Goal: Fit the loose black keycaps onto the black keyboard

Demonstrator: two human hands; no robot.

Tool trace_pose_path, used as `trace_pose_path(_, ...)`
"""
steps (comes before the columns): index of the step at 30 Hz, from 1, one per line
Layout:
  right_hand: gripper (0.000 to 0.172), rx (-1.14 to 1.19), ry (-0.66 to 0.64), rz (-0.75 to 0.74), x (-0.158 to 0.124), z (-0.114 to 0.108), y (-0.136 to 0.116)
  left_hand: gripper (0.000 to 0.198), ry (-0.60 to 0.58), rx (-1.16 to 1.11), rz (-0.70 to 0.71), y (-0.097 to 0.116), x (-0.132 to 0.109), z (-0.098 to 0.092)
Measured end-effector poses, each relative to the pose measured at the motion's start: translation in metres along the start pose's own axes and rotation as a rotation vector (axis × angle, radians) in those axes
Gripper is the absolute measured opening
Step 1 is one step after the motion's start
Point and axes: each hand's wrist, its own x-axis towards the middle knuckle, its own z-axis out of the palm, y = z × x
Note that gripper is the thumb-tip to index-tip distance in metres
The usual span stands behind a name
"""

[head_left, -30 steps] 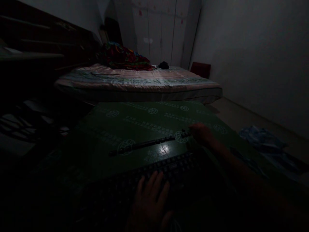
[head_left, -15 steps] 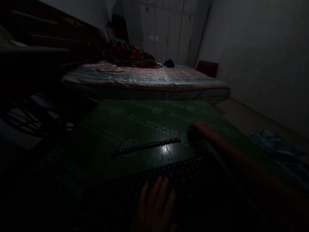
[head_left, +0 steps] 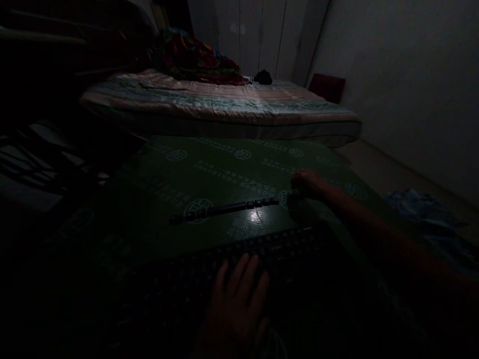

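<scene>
My left hand (head_left: pixel 239 304) lies flat on a dark keyboard (head_left: pixel 277 248), fingers slightly spread over its keys. Beyond the keyboard, loose black keycaps (head_left: pixel 258 203), one of them a long bar, form a slanting row on the green table (head_left: pixel 220 172). Just past the right end of that row is my right hand (head_left: pixel 307 182), its fingers bent and pinched together low over the tabletop. Something small and dark shows at its fingertips, too dim to name. Much of the keyboard's near side is lost in shadow.
A bed (head_left: pixel 224 102) with a striped cover stands beyond the table, a red patterned blanket (head_left: pixel 198 60) heaped on it. Bluish cloth (head_left: pixel 419 207) lies on the floor at right. On the left are dark metal bars (head_left: pixel 33 159). The room is very dim.
The camera has tipped downward, so the table, keyboard and bed all sit higher in view. Both hands keep about the same places beside the keyboard and keycap row.
</scene>
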Motion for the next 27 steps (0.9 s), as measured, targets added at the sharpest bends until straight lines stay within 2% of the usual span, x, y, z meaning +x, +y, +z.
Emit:
trace_pose_path(2,0.011,0.031,0.022,-0.008,-0.004,-0.004,-0.002,0.050,-0.004,-0.037,-0.042,0.003,-0.002,0.004)
trace_pose_path(4,0.016,0.069,0.066,0.001,-0.010,-0.012,-0.006,0.050,-0.036,-0.058,-0.061,0.005,-0.002,0.006)
trace_pose_path(6,0.020,0.117,0.130,0.014,-0.024,-0.022,-0.013,0.050,-0.017,-0.080,-0.057,0.004,-0.002,0.006)
trace_pose_path(10,0.022,0.299,0.186,-0.077,-0.082,-0.029,-0.042,0.043,0.087,-0.158,-0.055,0.002,0.001,-0.005)
trace_pose_path(12,0.025,0.665,0.283,-0.269,-0.118,-0.019,-0.068,0.037,0.128,-0.250,-0.054,0.003,0.003,-0.016)
trace_pose_path(14,0.027,0.880,0.384,-0.379,-0.150,-0.002,-0.100,0.035,0.007,-0.482,-0.068,0.006,0.008,-0.030)
trace_pose_path(17,0.031,0.937,0.390,-0.330,-0.183,0.020,-0.144,0.023,-0.347,-1.009,-0.419,0.013,0.016,-0.049)
trace_pose_path(20,0.033,0.962,0.392,-0.310,-0.204,0.019,-0.169,0.021,-0.554,-1.246,-0.608,0.018,0.022,-0.061)
trace_pose_path(23,0.024,1.017,0.385,-0.331,-0.221,-0.001,-0.177,0.023,-0.639,-1.450,-0.777,0.018,0.024,-0.062)
trace_pose_path(27,0.019,1.111,0.460,-0.202,-0.236,-0.022,-0.187,0.035,-0.678,-1.690,-0.914,0.018,0.023,-0.055)
